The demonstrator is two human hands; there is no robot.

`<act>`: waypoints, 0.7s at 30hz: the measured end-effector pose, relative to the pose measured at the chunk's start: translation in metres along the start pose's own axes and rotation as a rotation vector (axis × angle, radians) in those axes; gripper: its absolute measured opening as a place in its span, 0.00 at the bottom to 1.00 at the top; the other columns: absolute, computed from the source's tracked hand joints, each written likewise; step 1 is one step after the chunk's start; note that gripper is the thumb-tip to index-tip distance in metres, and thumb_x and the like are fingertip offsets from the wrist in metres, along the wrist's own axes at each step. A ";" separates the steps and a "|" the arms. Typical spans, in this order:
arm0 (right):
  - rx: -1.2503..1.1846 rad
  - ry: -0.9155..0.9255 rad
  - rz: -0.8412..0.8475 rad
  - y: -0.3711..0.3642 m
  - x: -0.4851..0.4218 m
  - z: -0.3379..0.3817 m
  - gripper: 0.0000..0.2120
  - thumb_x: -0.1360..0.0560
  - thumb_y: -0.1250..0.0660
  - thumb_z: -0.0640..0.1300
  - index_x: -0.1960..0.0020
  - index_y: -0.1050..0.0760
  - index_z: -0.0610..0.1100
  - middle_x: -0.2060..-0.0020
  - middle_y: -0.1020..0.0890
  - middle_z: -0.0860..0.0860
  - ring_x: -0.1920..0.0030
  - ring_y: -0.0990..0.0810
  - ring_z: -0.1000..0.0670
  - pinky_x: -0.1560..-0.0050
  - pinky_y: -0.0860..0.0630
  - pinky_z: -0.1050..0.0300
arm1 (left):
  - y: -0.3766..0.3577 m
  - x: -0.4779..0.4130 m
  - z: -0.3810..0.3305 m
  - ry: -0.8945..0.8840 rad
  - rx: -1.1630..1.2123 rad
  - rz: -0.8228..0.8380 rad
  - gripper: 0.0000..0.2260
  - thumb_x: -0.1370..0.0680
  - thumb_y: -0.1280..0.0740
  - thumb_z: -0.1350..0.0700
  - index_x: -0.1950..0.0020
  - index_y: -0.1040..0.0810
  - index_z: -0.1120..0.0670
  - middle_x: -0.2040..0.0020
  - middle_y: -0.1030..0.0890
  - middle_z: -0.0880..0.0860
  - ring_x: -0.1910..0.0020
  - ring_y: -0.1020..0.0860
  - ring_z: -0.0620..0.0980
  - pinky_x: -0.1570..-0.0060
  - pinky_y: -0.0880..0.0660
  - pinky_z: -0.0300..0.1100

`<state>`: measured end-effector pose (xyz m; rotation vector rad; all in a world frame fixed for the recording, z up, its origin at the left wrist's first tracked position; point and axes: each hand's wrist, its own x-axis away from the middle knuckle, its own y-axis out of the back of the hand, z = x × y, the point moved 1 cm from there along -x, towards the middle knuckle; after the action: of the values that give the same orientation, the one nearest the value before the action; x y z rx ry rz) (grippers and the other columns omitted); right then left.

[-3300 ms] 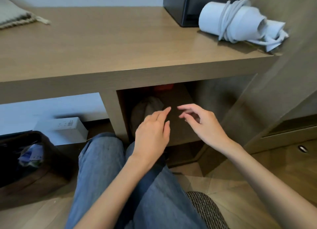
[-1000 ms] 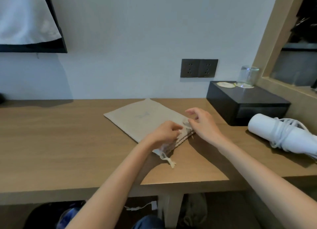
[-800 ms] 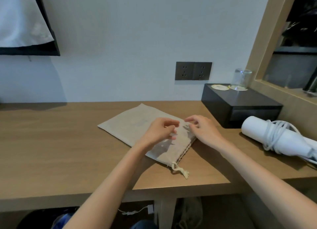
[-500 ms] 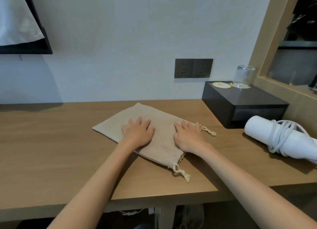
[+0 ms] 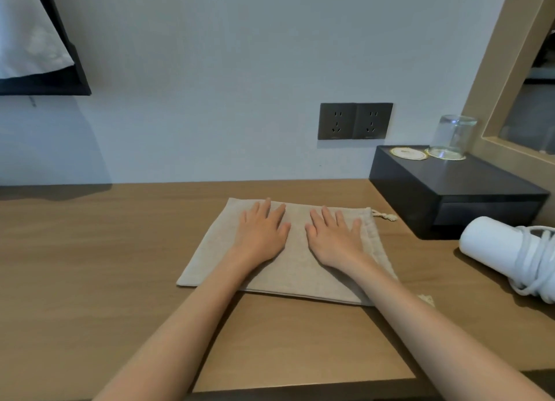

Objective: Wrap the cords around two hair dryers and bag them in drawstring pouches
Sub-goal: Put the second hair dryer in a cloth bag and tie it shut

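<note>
Nearest, two bare forearms (image 5: 186, 334) crossing the front edge of the wooden surface (image 5: 90, 280), reaching away from the camera.

Next, a beige pouch (image 5: 297, 277) lying flat on the surface, its gathered mouth along the right side. On the pouch, left hand (image 5: 262, 235) and right hand (image 5: 335, 240), palms down, side by side and apart. Fingers straight and slightly spread, pressing the cloth flat, gripping nothing. Right hand just beside the gathered mouth, left hand nearer the pouch's middle.

One drawstring knot (image 5: 389, 217) on the surface just past the pouch's far right corner. A second knot (image 5: 426, 299) peeping out beside the right forearm at the near right corner.

To the right, well apart from the pouch, a white dryer (image 5: 492, 247) on its side, partly cut off by the picture's edge, with a white cord (image 5: 537, 262) looped round its body.

Behind the dryer, a black box (image 5: 450, 193) against the wall (image 5: 240, 85), near the pouch's far corner, not touching it. On top of the box, two round coasters (image 5: 408, 153), with a clear glass (image 5: 453, 136) standing on the right-hand one.

Farther back, a dark double socket (image 5: 355, 120) on the pale wall above the surface. At the right edge, a wooden frame (image 5: 492, 70). At top left, a dark frame (image 5: 75, 70) with white cloth (image 5: 27, 34) in front of it.
</note>
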<state>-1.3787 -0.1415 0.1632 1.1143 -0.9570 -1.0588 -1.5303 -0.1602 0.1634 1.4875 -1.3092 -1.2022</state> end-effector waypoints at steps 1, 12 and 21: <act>-0.002 0.003 -0.026 -0.002 -0.001 -0.002 0.26 0.18 0.62 0.54 0.22 0.55 0.51 0.22 0.56 0.51 0.23 0.58 0.45 0.27 0.62 0.37 | -0.002 -0.004 0.007 0.039 0.021 0.039 0.24 0.18 0.52 0.43 0.23 0.44 0.46 0.22 0.48 0.55 0.23 0.50 0.54 0.26 0.54 0.53; -0.113 0.163 -0.051 0.020 0.014 -0.018 0.22 0.18 0.48 0.52 0.25 0.39 0.49 0.26 0.36 0.51 0.27 0.39 0.48 0.29 0.40 0.49 | 0.001 -0.007 0.043 0.170 -0.027 0.006 0.23 0.18 0.55 0.44 0.24 0.41 0.47 0.24 0.42 0.59 0.24 0.46 0.54 0.26 0.51 0.50; -0.067 0.067 0.079 0.019 0.045 -0.035 0.23 0.17 0.55 0.55 0.23 0.49 0.56 0.22 0.50 0.49 0.23 0.57 0.44 0.27 0.58 0.36 | 0.022 0.041 0.008 0.063 0.046 -0.176 0.17 0.18 0.46 0.50 0.32 0.28 0.52 0.36 0.24 0.52 0.39 0.26 0.54 0.42 0.30 0.48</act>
<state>-1.3316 -0.1751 0.1785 1.0428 -0.8989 -0.9767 -1.5424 -0.2042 0.1770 1.6887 -1.1914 -1.2318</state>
